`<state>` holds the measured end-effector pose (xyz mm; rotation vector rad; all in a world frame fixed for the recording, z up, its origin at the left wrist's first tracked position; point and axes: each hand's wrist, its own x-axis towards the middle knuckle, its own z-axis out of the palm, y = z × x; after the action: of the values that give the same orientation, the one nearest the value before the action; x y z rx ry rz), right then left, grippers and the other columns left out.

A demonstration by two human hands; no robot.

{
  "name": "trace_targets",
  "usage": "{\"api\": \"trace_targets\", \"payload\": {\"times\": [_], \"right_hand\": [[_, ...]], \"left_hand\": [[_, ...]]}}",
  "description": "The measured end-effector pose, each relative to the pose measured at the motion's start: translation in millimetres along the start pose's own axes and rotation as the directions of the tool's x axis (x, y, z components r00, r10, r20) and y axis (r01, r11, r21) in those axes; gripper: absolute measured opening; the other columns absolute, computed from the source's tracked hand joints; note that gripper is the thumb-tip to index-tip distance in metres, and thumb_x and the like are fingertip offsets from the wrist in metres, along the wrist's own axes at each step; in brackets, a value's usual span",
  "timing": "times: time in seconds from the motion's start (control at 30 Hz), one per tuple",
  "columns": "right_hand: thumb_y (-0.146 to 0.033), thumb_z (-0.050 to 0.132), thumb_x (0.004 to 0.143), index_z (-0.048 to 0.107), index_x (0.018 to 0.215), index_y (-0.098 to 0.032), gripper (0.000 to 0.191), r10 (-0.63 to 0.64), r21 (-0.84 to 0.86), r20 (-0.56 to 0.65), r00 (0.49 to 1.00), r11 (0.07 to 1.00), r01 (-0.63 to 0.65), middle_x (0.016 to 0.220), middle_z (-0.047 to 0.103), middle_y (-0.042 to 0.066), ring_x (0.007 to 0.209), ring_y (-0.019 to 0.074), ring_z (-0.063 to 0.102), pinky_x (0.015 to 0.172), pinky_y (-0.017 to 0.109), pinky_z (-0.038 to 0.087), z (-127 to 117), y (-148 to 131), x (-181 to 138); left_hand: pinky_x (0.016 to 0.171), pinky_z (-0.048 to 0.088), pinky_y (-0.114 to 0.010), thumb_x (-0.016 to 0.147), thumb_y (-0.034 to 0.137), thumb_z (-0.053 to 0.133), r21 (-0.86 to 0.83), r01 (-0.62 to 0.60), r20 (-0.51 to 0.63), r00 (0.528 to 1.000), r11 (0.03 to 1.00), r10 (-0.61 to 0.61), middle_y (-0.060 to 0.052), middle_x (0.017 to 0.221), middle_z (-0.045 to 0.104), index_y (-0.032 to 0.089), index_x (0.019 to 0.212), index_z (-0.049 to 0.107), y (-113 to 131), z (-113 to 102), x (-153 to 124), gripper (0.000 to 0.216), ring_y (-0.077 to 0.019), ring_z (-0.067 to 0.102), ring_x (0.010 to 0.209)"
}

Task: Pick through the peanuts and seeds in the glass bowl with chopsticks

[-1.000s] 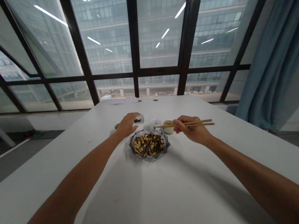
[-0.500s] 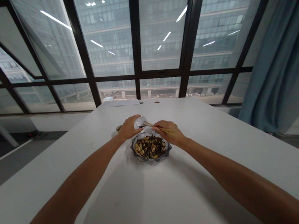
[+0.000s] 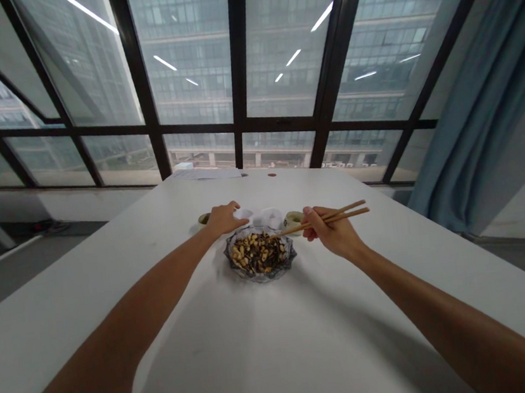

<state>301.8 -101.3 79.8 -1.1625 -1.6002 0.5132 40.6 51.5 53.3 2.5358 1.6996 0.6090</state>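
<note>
My right hand is closed around a pair of wooden chopsticks. Their tips reach left to the right rim of a faceted glass bowl, which holds a mix of dark seeds and pale nuts. Behind the bowl, my left hand has its thumb and fingers curved round the side of a small white cup. Another white cup stands to its right. A greenish cup sits beside my right fingers, and another greenish cup is partly hidden behind my left hand.
The white table stretches to the windows. Papers and a small brown disc lie near its far edge. A blue curtain hangs at the right.
My right hand has moved right with the chopsticks, away from the white cup to the bowl's right rim. The white cup in my left hand is now lower and more upright.
</note>
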Motion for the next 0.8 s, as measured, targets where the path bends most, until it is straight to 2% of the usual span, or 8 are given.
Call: {"api": "trace_targets", "payload": {"times": [0.1,0.2,0.37,0.57,0.67,0.8], "right_hand": [[-0.083,0.057,0.078,0.066,0.073,-0.018,0.066,0.05,0.058,0.013,0.999,0.997,-0.051,0.056,0.066,0.005,0.048,0.0166,0.062,0.046,0.028,0.052,4.6,0.9,-0.7],[-0.082,0.058,0.079,0.065,0.071,-0.018,0.065,0.029,0.044,0.056,0.998,0.999,-0.031,0.057,0.067,0.005,0.048,0.0163,0.063,0.047,0.027,0.052,8.2,1.2,1.5],[-0.071,0.053,0.091,0.064,0.066,-0.02,0.058,-0.095,-0.123,0.174,0.98,0.986,0.117,0.06,0.069,0.005,0.052,0.0165,0.064,0.05,0.027,0.051,3.3,-7.2,2.0],[-0.052,0.05,0.098,0.064,0.062,-0.021,0.049,-0.193,-0.307,0.28,0.94,0.91,0.278,0.058,0.068,0.004,0.053,0.0163,0.065,0.05,0.026,0.048,0.7,-26.1,-9.4],[-0.051,0.049,0.098,0.064,0.062,-0.022,0.049,-0.177,-0.305,0.258,0.95,0.918,0.254,0.057,0.068,0.003,0.052,0.0165,0.065,0.051,0.026,0.049,1.8,-24.2,-15.7],[-0.06,0.052,0.095,0.066,0.069,-0.021,0.049,-0.092,-0.219,0.153,0.984,0.968,0.124,0.062,0.072,0.005,0.053,0.0181,0.069,0.05,0.027,0.054,0.4,-13.0,-21.6]], "left_hand": [[0.101,0.046,-0.039,0.084,0.055,0.068,0.037,0.023,0.035,0.999,0.999,-0.024,-0.012,0.128,0.071,0.02,0.132,0.056,6.1,-2.8,-2.7,0.06,-0.0294,0.066,0.12],[0.102,0.045,-0.041,0.087,0.058,0.064,0.093,0.018,0.026,0.999,0.995,-0.02,-0.014,0.126,0.071,0.018,0.136,0.054,6.4,-4.8,-9.5,0.064,-0.0319,0.066,0.119],[0.106,0.042,-0.045,0.091,0.055,0.059,0.095,-0.076,-0.105,0.991,0.993,0.086,-0.013,0.125,0.071,0.018,0.128,0.06,-10.6,1.8,-25.9,0.053,-0.0319,0.064,0.118],[0.111,0.038,-0.046,0.094,0.048,0.056,-0.018,-0.206,-0.281,0.94,0.978,0.193,-0.009,0.127,0.07,0.022,0.119,0.064,-40.2,20.0,-42.3,0.036,-0.0275,0.061,0.122],[0.111,0.038,-0.046,0.096,0.046,0.054,-0.043,-0.251,-0.335,0.916,0.967,0.223,-0.009,0.125,0.07,0.021,0.115,0.064,-48.2,24.0,-51.0,0.033,-0.0266,0.062,0.121],[0.11,0.039,-0.046,0.097,0.043,0.052,-0.059,-0.311,-0.393,0.881,0.949,0.264,-0.009,0.123,0.071,0.022,0.112,0.064,-52.7,25.1,-62.3,0.029,-0.0249,0.061,0.121]]}}
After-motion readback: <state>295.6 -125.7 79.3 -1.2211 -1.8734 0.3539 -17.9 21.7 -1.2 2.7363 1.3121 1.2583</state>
